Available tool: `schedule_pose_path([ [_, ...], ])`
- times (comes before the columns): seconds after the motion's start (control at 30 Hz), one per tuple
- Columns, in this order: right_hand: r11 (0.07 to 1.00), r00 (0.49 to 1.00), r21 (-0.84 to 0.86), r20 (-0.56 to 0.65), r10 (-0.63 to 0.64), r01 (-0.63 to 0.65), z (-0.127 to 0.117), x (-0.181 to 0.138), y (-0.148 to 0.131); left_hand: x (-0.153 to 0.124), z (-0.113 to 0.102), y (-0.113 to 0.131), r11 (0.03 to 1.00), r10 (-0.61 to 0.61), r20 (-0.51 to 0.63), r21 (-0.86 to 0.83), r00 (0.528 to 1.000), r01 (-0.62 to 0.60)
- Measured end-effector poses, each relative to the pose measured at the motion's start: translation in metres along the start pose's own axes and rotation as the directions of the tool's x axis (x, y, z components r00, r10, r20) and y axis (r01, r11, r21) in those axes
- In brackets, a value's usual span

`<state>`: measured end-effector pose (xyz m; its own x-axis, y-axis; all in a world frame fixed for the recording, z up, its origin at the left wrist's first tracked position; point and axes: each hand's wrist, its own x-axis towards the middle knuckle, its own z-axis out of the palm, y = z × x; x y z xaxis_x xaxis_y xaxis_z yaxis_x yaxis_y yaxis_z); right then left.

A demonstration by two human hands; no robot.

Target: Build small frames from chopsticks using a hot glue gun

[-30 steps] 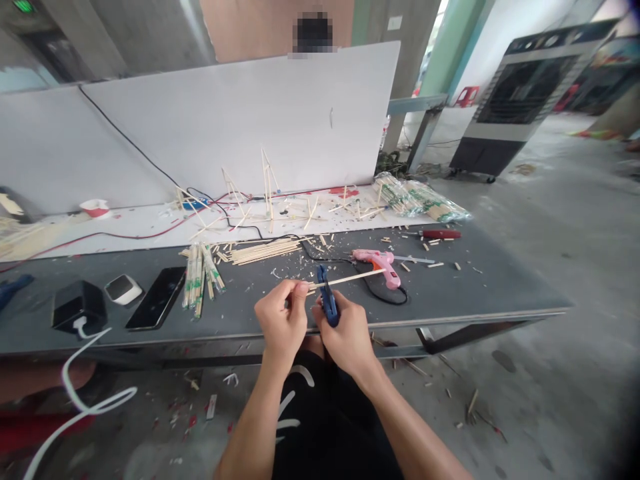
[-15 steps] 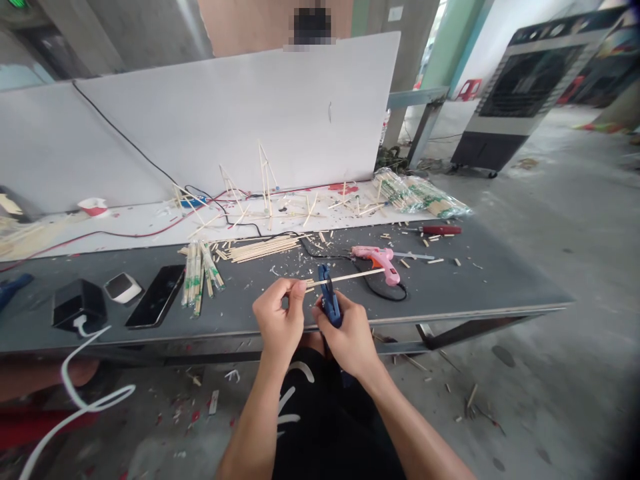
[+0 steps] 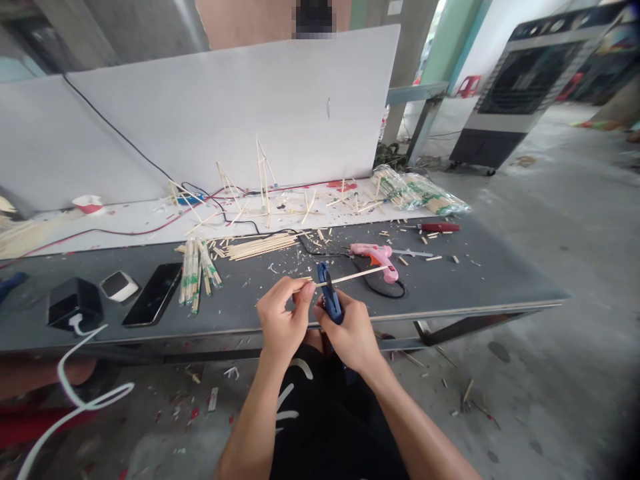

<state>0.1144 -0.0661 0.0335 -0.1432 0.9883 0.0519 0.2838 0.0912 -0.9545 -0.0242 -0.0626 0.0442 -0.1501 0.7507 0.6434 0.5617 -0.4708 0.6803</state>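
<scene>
My left hand (image 3: 285, 310) pinches one end of a thin wooden stick (image 3: 357, 275) between thumb and forefinger. The stick runs to the right through the jaws of a blue hand cutter (image 3: 330, 297), which looks like pliers. Wrapped round the cutter's handles, my right hand (image 3: 350, 330) is closed. The stick's far end passes in front of a pink glue gun (image 3: 383, 257) that lies on the dark table. Behind my hands lies a pile of loose wooden sticks (image 3: 263, 247). Paper-wrapped chopsticks (image 3: 193, 273) lie to the left of my left hand.
Stick frames (image 3: 263, 177) stand on the white board along the back. Plastic packs of chopsticks (image 3: 420, 190) and a red-handled tool (image 3: 440, 227) are at the right. A phone (image 3: 154, 293), a white device (image 3: 119, 286) and a black box (image 3: 75, 303) with a white cable sit left.
My left hand has shifted slightly right along the stick, closer to the cutter. The right hand keeps its grip on the cutter, and the view has shifted slightly.
</scene>
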Motion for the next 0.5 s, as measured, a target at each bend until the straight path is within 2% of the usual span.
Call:
schedule_pose_path([
  [0.5, 0.999, 1.0, -0.051, -0.006, 0.004, -0.004, 0.0018, 0.0023, 0.0032, 0.001, -0.0006, -0.0025, 0.997, 0.073, -0.025, -0.024, 0.997, -0.074],
])
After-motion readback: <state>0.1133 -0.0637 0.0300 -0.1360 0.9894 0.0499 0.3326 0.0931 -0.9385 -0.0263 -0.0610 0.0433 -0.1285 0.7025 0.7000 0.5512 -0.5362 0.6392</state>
